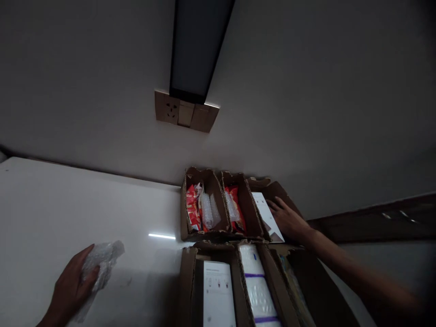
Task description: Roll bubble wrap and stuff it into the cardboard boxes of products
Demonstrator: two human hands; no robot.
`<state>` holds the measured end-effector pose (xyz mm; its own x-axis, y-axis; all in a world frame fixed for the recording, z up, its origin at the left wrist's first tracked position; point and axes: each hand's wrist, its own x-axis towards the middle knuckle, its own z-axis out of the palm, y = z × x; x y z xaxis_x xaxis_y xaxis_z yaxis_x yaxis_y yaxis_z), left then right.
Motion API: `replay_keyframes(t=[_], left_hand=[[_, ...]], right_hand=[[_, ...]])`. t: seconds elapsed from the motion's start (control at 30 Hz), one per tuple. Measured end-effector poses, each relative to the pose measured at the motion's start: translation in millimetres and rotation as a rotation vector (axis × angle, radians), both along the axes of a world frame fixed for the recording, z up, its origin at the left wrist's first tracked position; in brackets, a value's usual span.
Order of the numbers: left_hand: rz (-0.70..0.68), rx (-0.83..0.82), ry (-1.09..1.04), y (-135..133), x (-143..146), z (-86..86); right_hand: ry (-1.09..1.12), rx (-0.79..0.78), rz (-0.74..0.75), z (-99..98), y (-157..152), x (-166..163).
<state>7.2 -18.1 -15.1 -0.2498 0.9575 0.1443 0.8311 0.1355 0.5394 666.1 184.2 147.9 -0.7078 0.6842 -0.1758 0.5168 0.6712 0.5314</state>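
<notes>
My left hand (pixel 70 284) is closed around a bubble-wrapped item (pixel 102 261) above the white tabletop; what lies inside the wrap cannot be made out. On the other side, my right hand (pixel 284 218) reaches into the right compartment of the rear cardboard box (pixel 235 236). Its fingers are spread beside a white printed box (pixel 267 215) standing there. The left compartment holds red packets (pixel 192 206) and bubble wrap (pixel 208 211). In the middle one are another red packet (pixel 240 213) and more bubble wrap.
A nearer cardboard box (pixel 187 281) contains a white printed box (pixel 218 295) and white packs with purple bands (pixel 259 295). The white table (pixel 136 204) meets the wall, where a socket plate (pixel 185 113) sits below a dark panel (pixel 200 45). A dark ledge (pixel 374 218) runs at right.
</notes>
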Motion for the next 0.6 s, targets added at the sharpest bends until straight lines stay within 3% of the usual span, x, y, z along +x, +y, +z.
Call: replay_keyframes(t=[0.3,0.43,0.6], left_hand=[[0.0,0.019,0.001,-0.2,-2.3,-4.7],[0.008,0.028,-0.03,1.8,-2.5,-8.4],[0.16,0.019,-0.369,12.0,13.3,14.4]], right_hand=[[0.044,-0.014,-0.118,24.1,-5.7,-1.6],[0.169,0.006,-0.205,48.2,-9.5,0.7],[0.365,0.087,-0.273,84.1,-19.8,6.5]])
